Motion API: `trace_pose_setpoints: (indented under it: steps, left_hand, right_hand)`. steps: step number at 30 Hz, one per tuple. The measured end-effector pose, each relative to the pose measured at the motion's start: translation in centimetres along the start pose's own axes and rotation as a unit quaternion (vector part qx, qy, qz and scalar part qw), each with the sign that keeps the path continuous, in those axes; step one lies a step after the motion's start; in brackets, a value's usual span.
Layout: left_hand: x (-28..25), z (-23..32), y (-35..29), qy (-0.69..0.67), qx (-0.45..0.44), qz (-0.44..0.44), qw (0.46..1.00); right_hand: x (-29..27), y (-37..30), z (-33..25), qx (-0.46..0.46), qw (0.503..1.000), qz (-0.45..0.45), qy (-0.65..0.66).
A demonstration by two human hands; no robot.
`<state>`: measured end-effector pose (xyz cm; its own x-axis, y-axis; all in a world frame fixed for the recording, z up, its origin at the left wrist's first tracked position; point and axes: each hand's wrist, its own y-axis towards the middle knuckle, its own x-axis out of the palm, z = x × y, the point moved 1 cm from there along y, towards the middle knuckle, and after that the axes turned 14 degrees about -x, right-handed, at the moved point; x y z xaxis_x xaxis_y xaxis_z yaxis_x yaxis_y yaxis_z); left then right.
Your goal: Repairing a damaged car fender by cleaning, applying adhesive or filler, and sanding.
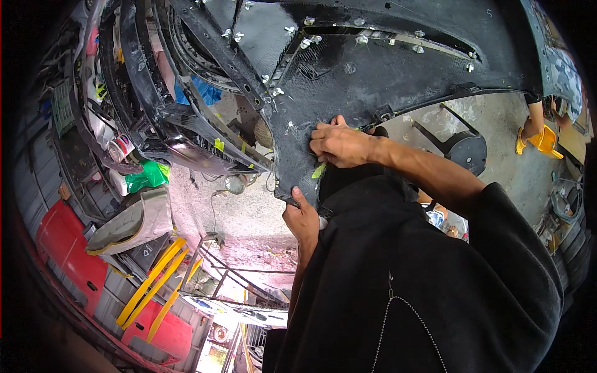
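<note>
A large black vehicle body panel (385, 74) spans the upper middle of the view, with several pale wing-shaped fasteners along its slots and edges. My left hand (303, 219) grips its narrow lower corner, thumb on the upper face and fingers hidden beneath. Higher up the same strip, my right hand (342, 144) presses on the panel with its fingers curled in. Whatever those fingers may hold is hidden under them. A yellow-green mark (319, 170) shows on the strip just below my right hand.
Stacked dark bumper-like parts (140, 68) fill the left, near a green bag (148, 176). Red panels (68, 248) and yellow bars (149, 283) stand lower left. A black round stool (466, 152) is at right; beyond, another person's hand (532, 124) is near a yellow object (548, 143).
</note>
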<state>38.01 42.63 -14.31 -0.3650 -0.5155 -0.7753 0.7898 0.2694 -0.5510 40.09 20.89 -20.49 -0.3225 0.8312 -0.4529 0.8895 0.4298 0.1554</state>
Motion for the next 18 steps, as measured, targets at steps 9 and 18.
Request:
trace_pose_setpoints:
  steps: [9,18]
  left_hand:
    - [-0.3,1.0,-0.3,0.017,0.012,0.0,1.0]
    - [-0.1,0.2,-0.1,0.0,0.004,-0.005,1.0]
  right_hand:
    - [-0.3,0.2,0.6,-0.002,0.999,-0.046,0.003]
    - [0.1,0.2,-0.3,-0.039,0.996,-0.048,-0.059]
